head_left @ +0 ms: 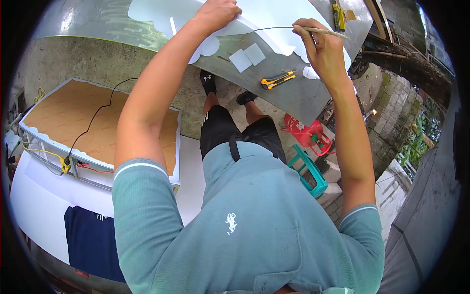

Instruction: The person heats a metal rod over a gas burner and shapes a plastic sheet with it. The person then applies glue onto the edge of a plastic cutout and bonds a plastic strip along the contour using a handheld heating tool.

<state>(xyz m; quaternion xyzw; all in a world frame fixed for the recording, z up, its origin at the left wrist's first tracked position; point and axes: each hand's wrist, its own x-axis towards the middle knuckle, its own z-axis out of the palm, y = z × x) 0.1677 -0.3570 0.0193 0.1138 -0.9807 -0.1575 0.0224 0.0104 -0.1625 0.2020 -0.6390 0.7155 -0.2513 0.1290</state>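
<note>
So the left hand (219, 13) is at the top of the frame, a bit left of centre, sitting right on the white sheet (274, 14). Its fingers are curled in, but honestly I can't tell if it's pinching the edge or just pressing down. The right hand (322, 49) is upper right of centre and closed around a thin rod with a wooden handle (325, 33); the handle pokes out past the hand to the right, and the skinny dark end points left toward the left hand.

As for the sheet, it fills the top middle of the frame, with a wavy cut edge over on the left. It's under the left hand and reaches across between the two hands and behind the right one. The tip of the rod is over by the sheet's near edge, though I can't say for sure if it's touching.

It's all on a grey metal table (306, 98). Just below the sheet, between the hands, there are two small pale squares (240, 61) overlapping, then a yellow and black cutter (278, 80) lower down, nearer the right forearm. Yellow-handled pliers (339, 17) are up in the top right, past the right hand. Below the table edge, right of centre, is a red gas cylinder (306, 132), with a green stool (308, 171) just beside it.
</note>
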